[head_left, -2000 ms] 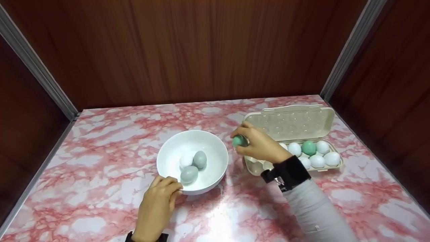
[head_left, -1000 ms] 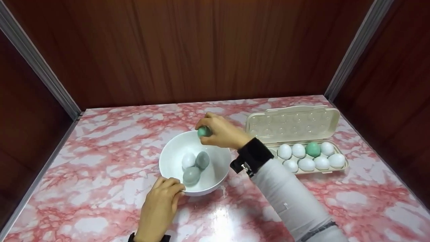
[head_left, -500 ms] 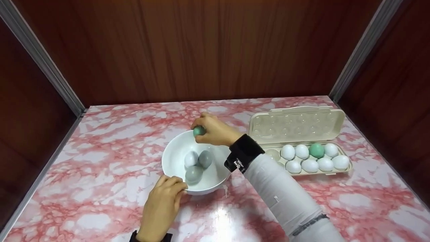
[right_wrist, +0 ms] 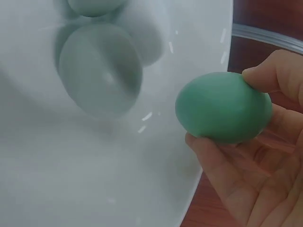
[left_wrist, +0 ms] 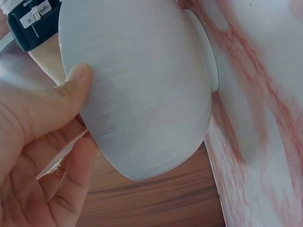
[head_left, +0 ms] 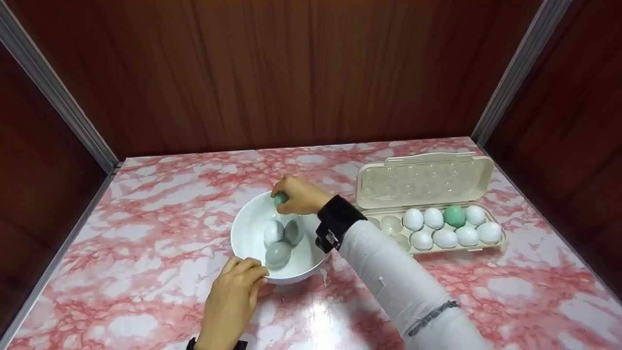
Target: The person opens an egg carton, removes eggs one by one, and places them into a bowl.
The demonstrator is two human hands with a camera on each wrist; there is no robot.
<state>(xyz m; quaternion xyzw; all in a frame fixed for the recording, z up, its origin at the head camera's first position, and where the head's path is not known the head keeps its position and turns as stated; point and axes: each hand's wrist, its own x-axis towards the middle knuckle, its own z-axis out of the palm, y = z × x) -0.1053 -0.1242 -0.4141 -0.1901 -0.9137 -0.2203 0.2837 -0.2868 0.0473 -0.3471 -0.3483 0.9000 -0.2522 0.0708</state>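
A white bowl (head_left: 248,233) stands on the marbled table with three pale eggs in it: a whitish egg (head_left: 274,232), a grey egg (head_left: 294,232) and a grey-green egg (head_left: 278,254). My left hand (head_left: 233,294) pinches the bowl's near-left rim, thumb outside, as the left wrist view shows. Over the far part of the bowl, my right hand (head_left: 300,194) holds a green egg (right_wrist: 222,108) between thumb and fingers. In the right wrist view the green egg is apart from the eggs below it.
To the right lies an egg carton (head_left: 425,187) with its lid raised. Several white eggs (head_left: 445,238) and one green egg (head_left: 454,216) sit in it, and its left cups hold none. Wooden panels (head_left: 301,73) enclose the table's back and sides.
My right hand has carried the green egg leftward from beside the carton to over the bowl, then lower towards its inside. The left hand has stayed on the rim.
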